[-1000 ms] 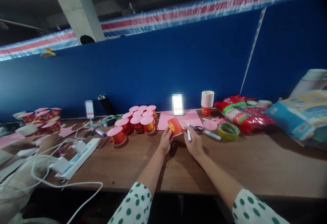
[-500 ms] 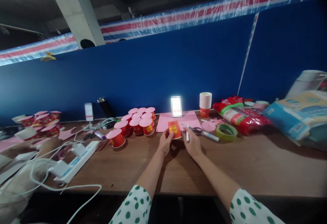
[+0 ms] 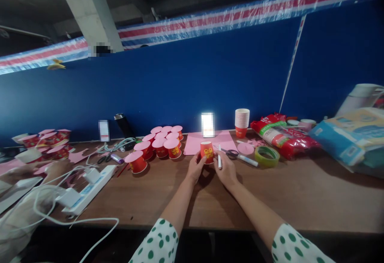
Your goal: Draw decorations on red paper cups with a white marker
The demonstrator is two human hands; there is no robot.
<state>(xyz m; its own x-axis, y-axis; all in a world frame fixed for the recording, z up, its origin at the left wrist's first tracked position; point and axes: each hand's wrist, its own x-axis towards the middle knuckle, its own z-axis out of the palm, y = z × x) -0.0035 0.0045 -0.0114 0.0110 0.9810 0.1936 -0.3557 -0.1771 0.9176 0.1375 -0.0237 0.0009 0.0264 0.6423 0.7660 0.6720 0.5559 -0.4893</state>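
My left hand [image 3: 196, 168] grips a red paper cup [image 3: 207, 151] with a yellow print, upside down, its narrow base upward. A white marker pen [image 3: 219, 157] stands upright in the fingers of my right hand [image 3: 226, 170], close by the cup's right side; whether these fingers also touch the cup is hard to see. Behind the cup lies a pink paper sheet [image 3: 192, 145]. To the right are scissors [image 3: 231, 152], a pink paper disc [image 3: 245, 148], another marker [image 3: 247, 160] and a roll of clear tape [image 3: 266, 156].
Several red cups topped with pink discs [image 3: 160, 142] stand left. A cup stack [image 3: 241, 122] and red plastic packages [image 3: 285, 135] are at the back right. A power strip [image 3: 90, 189] with white cables lies left, near another person's arm [image 3: 27, 211].
The cup has turned more upright and shifted slightly right in my left hand. My right hand still holds the marker, with little movement.
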